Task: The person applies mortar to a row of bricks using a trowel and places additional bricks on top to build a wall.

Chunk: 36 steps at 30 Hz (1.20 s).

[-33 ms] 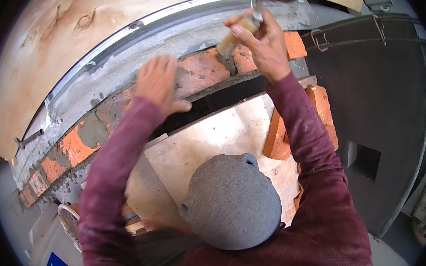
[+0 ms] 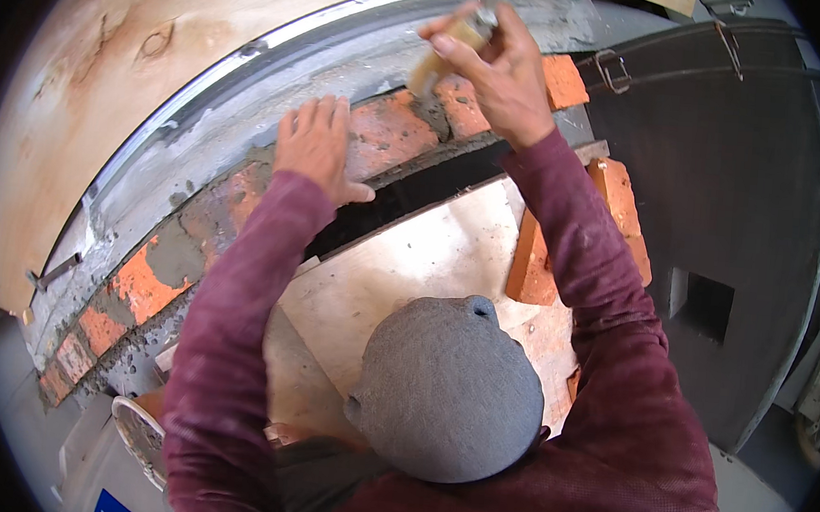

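Observation:
My left hand [image 2: 318,145] lies with fingers apart on a curved course of mortar-smeared red bricks [image 2: 390,136], beside a dark gap [image 2: 405,194] along its near side. My right hand [image 2: 498,86] is higher and further right, wrapped round the pale wooden handle [image 2: 438,58] of a tool, seemingly a trowel, held above the brick course. The tool's metal shank points upward; its dark head is mostly cut off at the top edge. Behind the bricks runs a grey cement ledge [image 2: 227,86] with a pale metal strip.
A curved plywood panel [image 2: 101,54] stands at upper left. Loose bricks [image 2: 614,189] rest on a pale board [image 2: 382,254]. A dark panel [image 2: 719,183] with a square opening is right. A bucket [image 2: 136,427] sits lower left. A grey cap [image 2: 444,387] fills the lower middle.
My left hand has shifted up and right along the bricks. My right hand, with the tool, has moved slightly up and left.

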Available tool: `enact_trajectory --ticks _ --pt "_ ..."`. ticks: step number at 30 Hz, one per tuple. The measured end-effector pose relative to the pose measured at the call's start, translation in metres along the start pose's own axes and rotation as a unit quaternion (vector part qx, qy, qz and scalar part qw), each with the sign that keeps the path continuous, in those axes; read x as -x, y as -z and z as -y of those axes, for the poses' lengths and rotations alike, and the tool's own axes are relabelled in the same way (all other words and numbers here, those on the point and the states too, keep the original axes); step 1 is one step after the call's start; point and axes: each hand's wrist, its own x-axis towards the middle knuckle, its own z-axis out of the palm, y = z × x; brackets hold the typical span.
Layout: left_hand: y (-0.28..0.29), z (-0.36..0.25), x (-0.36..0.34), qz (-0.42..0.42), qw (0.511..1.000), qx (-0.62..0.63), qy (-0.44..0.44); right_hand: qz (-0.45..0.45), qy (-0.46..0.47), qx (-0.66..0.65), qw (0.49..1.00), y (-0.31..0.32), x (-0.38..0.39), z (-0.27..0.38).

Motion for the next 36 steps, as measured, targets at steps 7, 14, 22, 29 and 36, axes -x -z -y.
enact_trajectory --ticks 7,14,22,29,36 --pt "-0.041 -0.040 -0.035 0.008 0.999 -0.017 0.039 -0.010 -0.002 0.054 0.999 -0.015 0.009 -0.034" --pt "-0.048 -0.031 -0.031 -0.020 0.999 -0.009 0.029 -0.003 -0.032 -0.019 0.999 -0.021 0.028 -0.046" --pt "-0.048 -0.037 -0.029 -0.026 0.999 -0.010 0.020 -0.024 -0.057 0.046 0.997 -0.015 0.055 -0.061" --pt "-0.060 -0.040 -0.003 -0.037 0.998 0.054 -0.021 0.009 -0.281 0.025 0.959 0.058 0.187 0.002" --pt "-0.060 -0.025 -0.021 -0.069 0.988 0.137 0.014 0.010 -0.346 0.028 0.938 0.037 0.253 0.016"
